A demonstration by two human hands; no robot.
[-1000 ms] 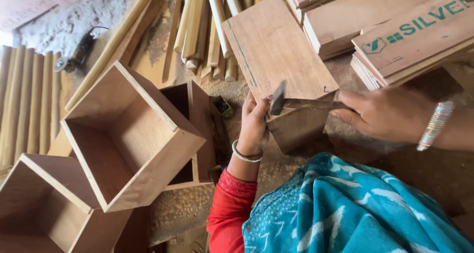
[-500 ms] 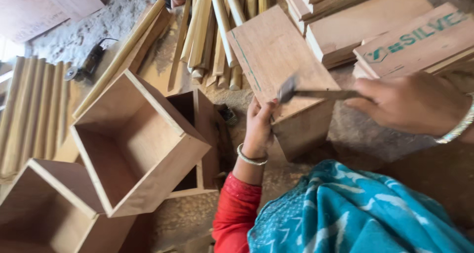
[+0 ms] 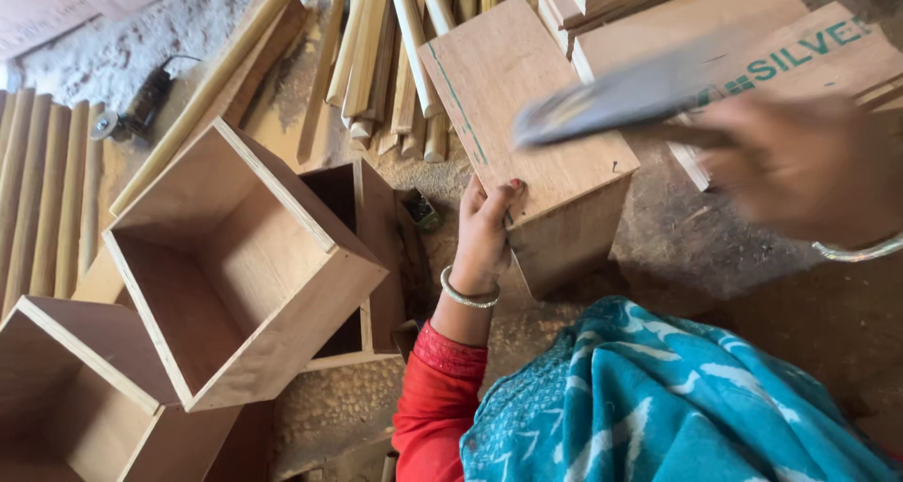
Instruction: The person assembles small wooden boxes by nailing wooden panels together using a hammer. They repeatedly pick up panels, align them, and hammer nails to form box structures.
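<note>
My left hand (image 3: pixel 487 230) rests on the near corner of a plywood box (image 3: pixel 527 106) that lies with its flat panel up, fingers pinched at the panel's edge as if on a small nail, which is too small to see. My right hand (image 3: pixel 800 162) is raised and blurred above the box's right side, gripping a hammer (image 3: pixel 621 96) whose grey head points left over the panel. A silver bangle sits on each wrist.
Open plywood boxes (image 3: pixel 235 266) lie stacked at the left, another (image 3: pixel 66 397) at the bottom left. Wooden battens (image 3: pixel 395 40) lie behind the box, plywood sheets (image 3: pixel 715 21) at the top right, more battens (image 3: pixel 38 190) at far left. A small power tool (image 3: pixel 132 115) sits on the dusty floor.
The hammer has swung up from the box's near corner and is now raised and blurred above the panel. My left hand stays at the corner.
</note>
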